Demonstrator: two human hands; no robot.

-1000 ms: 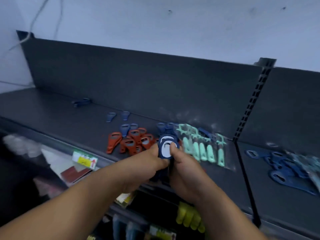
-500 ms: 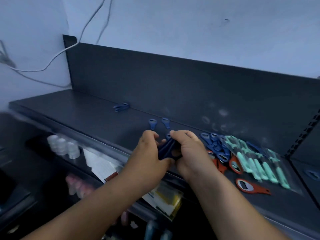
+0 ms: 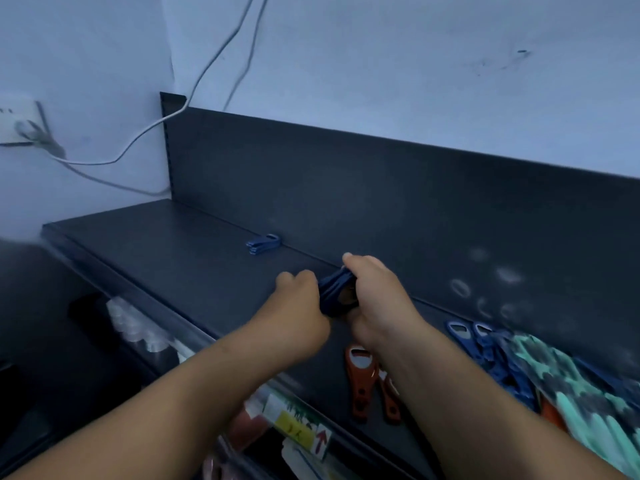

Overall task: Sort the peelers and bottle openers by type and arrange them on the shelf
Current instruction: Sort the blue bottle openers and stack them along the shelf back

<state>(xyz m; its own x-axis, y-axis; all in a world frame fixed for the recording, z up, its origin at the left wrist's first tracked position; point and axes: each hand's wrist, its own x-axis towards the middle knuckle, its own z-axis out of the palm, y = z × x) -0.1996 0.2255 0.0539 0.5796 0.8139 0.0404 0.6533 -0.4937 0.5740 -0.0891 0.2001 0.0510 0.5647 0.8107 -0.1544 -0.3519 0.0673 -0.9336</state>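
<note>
Both hands grip one bundle of dark blue bottle openers (image 3: 334,292) over the middle of the dark shelf (image 3: 180,258). My left hand (image 3: 294,306) holds its left side and my right hand (image 3: 374,303) curls round its right side and top. A small stack of blue openers (image 3: 264,242) lies by the back panel, further left. Orange openers (image 3: 360,382) lie under my right forearm. More blue openers (image 3: 485,344) and mint-green peelers (image 3: 568,386) are heaped at the right.
The shelf's dark back panel (image 3: 346,188) rises behind the hands. White cables (image 3: 145,133) run along the wall to a socket (image 3: 17,123) at the left. A lower shelf holds packaged goods and a yellow price label (image 3: 298,427).
Both hands have carried the blue opener bundle to the left along the shelf, away from the orange and mint heaps. The view has swung left with them.
</note>
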